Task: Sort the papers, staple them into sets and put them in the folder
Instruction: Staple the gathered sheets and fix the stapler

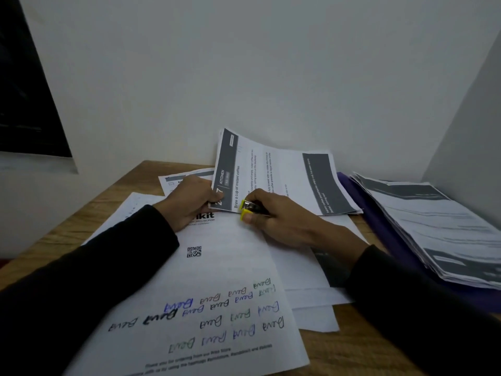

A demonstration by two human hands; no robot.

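My left hand pinches the near left corner of a set of printed papers with grey bands, headed "KITCHEN", lifted at a slant above the table. My right hand grips a small yellow and metal stapler whose jaws sit at the near edge of that set, close to the corner. A purple folder lies open at the right with a thick stack of printed sheets on it.
A large sheet with handwriting and a QR code lies in front of me on the wooden table, over several other loose sheets. Another printed sheet lies behind my left hand. White walls close the back and right.
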